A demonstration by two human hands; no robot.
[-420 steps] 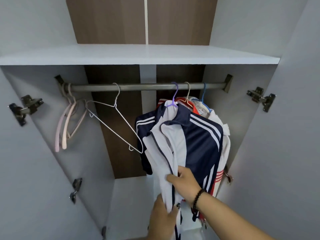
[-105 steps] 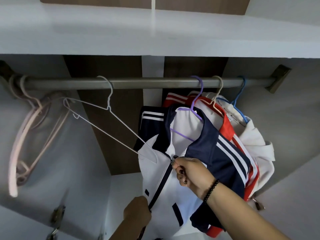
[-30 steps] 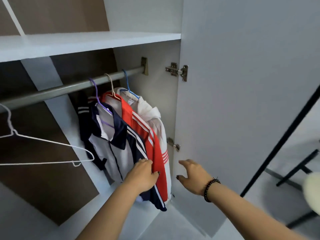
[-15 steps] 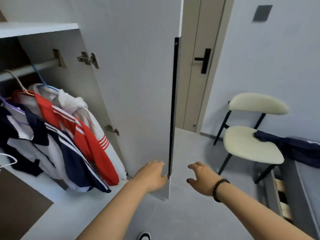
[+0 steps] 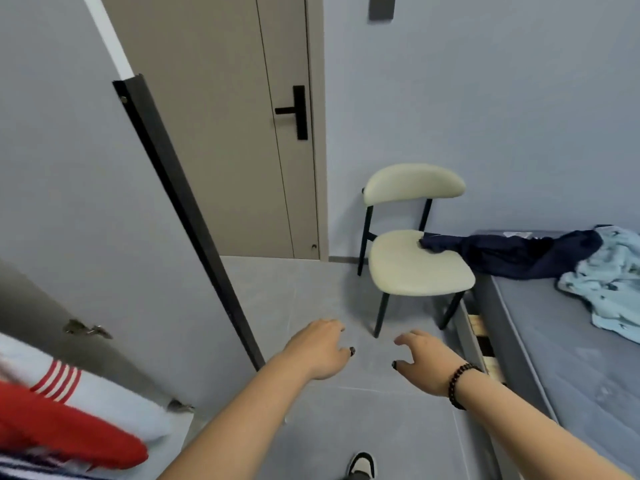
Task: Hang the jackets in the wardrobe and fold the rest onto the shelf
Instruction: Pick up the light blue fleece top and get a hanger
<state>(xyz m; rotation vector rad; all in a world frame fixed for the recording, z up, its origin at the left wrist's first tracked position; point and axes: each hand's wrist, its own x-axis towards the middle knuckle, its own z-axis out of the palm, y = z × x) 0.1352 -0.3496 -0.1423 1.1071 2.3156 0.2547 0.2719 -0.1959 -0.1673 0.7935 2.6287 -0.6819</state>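
My left hand (image 5: 320, 349) and my right hand (image 5: 424, 358) reach forward over the grey floor, fingers relaxed, holding nothing. A dark navy garment (image 5: 512, 252) lies across the bed's head end, one end draped onto the chair seat. Beside it a light blue patterned garment (image 5: 606, 285) is crumpled on the bed (image 5: 561, 344). At the lower left edge, a red jacket (image 5: 62, 434) and a white jacket with red stripes (image 5: 86, 386) hang blurred inside the wardrobe. Both hands are well short of the bed.
The open wardrobe door (image 5: 104, 220), with a black edge strip, stands to the left of my hands. A cream chair with black legs (image 5: 415, 265) sits ahead by the wall. A closed beige room door (image 5: 242, 133) is behind. My shoe (image 5: 362, 464) shows at the bottom.
My view has swung right, away from the wardrobe toward the chair and bed. My hands left the hanging jackets and the door edge and now hover empty over the floor.
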